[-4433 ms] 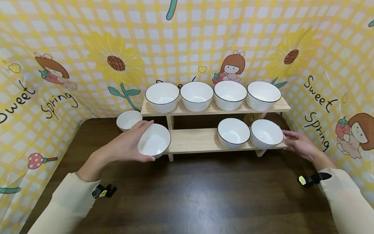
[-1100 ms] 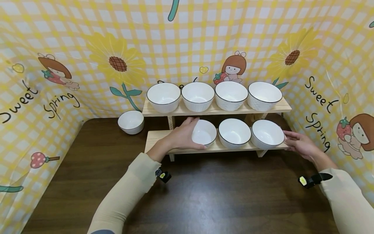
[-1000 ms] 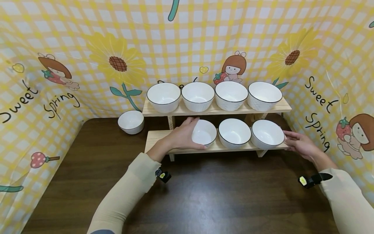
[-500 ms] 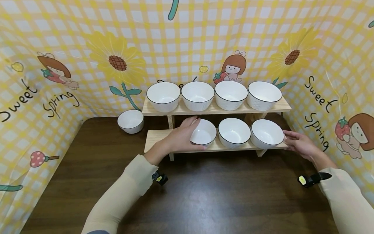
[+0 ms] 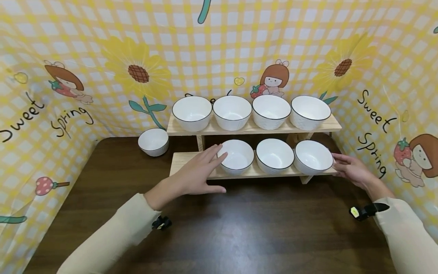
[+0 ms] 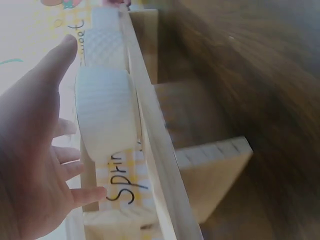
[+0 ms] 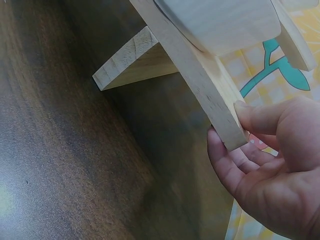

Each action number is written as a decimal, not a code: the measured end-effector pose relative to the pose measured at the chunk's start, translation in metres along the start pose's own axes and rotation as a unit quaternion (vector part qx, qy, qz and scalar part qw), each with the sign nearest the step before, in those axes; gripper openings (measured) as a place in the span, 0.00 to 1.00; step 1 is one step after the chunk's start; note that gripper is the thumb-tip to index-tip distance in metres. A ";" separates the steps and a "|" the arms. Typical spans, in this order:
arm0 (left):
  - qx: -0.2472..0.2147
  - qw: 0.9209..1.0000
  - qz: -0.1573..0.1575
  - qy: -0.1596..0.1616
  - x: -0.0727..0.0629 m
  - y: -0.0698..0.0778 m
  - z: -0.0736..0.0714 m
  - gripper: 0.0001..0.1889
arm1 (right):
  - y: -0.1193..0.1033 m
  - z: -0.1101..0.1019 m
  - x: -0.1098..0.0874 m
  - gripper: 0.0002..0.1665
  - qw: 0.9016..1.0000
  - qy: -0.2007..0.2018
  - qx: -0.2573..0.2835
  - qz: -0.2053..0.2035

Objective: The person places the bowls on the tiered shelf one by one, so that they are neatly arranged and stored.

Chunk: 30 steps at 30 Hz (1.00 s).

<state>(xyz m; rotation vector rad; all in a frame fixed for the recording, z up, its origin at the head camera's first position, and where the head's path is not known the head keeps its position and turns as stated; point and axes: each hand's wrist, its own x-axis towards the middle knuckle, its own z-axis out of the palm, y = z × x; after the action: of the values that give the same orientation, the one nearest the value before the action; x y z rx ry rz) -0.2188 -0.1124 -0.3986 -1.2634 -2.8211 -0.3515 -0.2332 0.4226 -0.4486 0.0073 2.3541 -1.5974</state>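
My left hand (image 5: pixel 196 171) is spread, thumb apart, just left of a white bowl (image 5: pixel 237 156) with a dark rim on the lower board of a two-tier wooden shelf (image 5: pixel 184 161). The left wrist view shows that bowl (image 6: pixel 106 112) upright, with a gap between it and the palm. My right hand (image 5: pixel 354 169) grips the right end of the lower board; in the right wrist view the thumb lies on top of the board (image 7: pixel 222 107) and the fingers curl beneath. Two more bowls, a middle one (image 5: pixel 275 154) and a right one (image 5: pixel 313 156), stand along the lower tier.
Several similar bowls line the upper tier, from the leftmost bowl (image 5: pixel 191 114) to the rightmost bowl (image 5: pixel 310 113). Another bowl (image 5: pixel 153 142) stands on the dark wooden table (image 5: pixel 239 228), left of the shelf. A yellow checked cloth (image 5: pixel 219 49) hangs behind and at both sides.
My left hand carried a bowl from the shelf's left end rightward, beside the other two on the lower tier. It has now let go and drawn back left. My right hand stays put.
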 end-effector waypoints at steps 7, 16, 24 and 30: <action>0.020 1.000 0.001 -0.008 -0.030 -0.007 -0.005 0.54 | 0.000 -0.002 -0.001 0.38 1.000 -0.006 -0.001 0.001; 0.022 0.999 -0.033 0.000 -0.064 -0.013 -0.008 0.52 | 0.000 0.002 -0.004 0.38 1.000 -0.010 0.007 -0.011; 0.002 0.995 -0.098 0.021 -0.096 -0.037 -0.007 0.51 | -0.001 0.002 -0.005 0.38 1.000 -0.013 0.004 -0.005; -0.005 0.989 -0.140 0.035 -0.112 -0.055 -0.008 0.49 | -0.004 0.003 -0.005 0.37 1.000 -0.010 0.007 -0.012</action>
<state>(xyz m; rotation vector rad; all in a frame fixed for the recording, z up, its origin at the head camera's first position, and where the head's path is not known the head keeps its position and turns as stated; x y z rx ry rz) -0.1846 -0.2316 -0.4142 -0.8353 -2.9409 -0.4080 -0.2285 0.4191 -0.4451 -0.0344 2.3366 -1.6161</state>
